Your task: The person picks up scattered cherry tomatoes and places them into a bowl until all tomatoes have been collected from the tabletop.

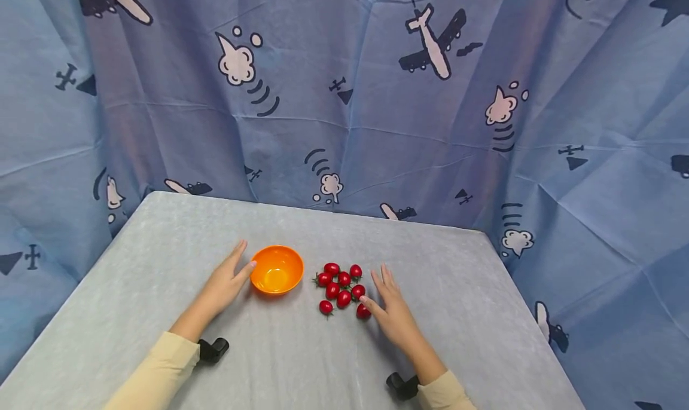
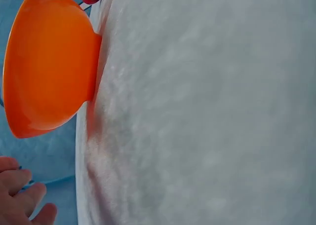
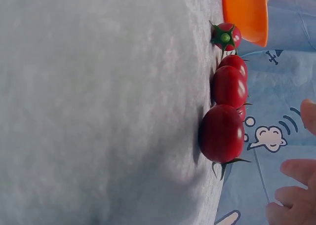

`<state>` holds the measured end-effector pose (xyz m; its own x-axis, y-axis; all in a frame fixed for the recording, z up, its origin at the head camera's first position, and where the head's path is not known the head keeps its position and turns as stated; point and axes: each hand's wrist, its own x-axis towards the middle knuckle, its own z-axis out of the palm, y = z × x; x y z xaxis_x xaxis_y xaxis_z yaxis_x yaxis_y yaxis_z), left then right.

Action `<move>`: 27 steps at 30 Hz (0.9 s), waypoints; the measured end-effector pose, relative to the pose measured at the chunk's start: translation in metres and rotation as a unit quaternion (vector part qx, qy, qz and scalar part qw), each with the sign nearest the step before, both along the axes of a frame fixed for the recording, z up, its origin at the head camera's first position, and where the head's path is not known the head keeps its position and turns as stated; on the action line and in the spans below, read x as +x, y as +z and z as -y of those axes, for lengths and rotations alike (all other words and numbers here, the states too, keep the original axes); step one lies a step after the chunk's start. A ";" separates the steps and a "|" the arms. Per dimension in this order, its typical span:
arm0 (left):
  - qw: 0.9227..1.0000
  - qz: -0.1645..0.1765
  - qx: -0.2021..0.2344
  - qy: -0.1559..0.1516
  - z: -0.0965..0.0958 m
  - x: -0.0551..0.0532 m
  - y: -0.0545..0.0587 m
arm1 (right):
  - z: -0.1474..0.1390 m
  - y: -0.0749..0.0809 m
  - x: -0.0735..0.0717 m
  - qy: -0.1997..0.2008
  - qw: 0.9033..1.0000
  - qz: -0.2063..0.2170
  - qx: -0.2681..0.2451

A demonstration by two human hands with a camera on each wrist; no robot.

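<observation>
Bowl [image 1: 277, 268] and tomatoes [image 1: 343, 299] well inside the edges of the surface [image 1: 290, 356]
A gap parts them; the left hand [image 1: 223, 285], fingers straight, is beside the orange bowl, the right hand [image 1: 395, 317], spread wide, beside the red tomatoes.

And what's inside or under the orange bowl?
Inside the orange bowl, the head view shows only bare, shiny orange surface. It stands on the pale tablecloth; the patch directly beneath its base is hidden.
</observation>
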<state>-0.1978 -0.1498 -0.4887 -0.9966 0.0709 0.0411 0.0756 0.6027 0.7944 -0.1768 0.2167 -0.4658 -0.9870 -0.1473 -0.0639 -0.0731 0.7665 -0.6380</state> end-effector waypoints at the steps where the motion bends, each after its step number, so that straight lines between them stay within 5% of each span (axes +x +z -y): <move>1: 1.000 0.012 0.009 0.000 0.000 0.001 0.000 | 0.000 0.000 0.001 -0.003 1.000 0.001 -0.006; 13: 0.991 0.063 0.121 0.005 -0.006 0.001 -0.003 | 0.004 -0.006 0.011 -0.022 0.998 0.005 -0.065; 19: 0.979 0.059 0.196 0.004 -0.008 0.002 -0.007 | 0.006 -0.010 0.015 -0.035 0.997 0.012 -0.069; 27: 0.970 0.049 0.238 -0.003 -0.011 0.002 -0.008 | 0.006 -0.010 0.018 -0.043 0.996 0.021 -0.075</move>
<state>-0.1955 -0.1384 -0.4964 -0.9971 0.0724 -0.0254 -0.0131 0.1650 0.9862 -0.1590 0.2111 -0.4758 -0.9933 -0.0736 -0.0896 0.0181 0.6648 -0.7468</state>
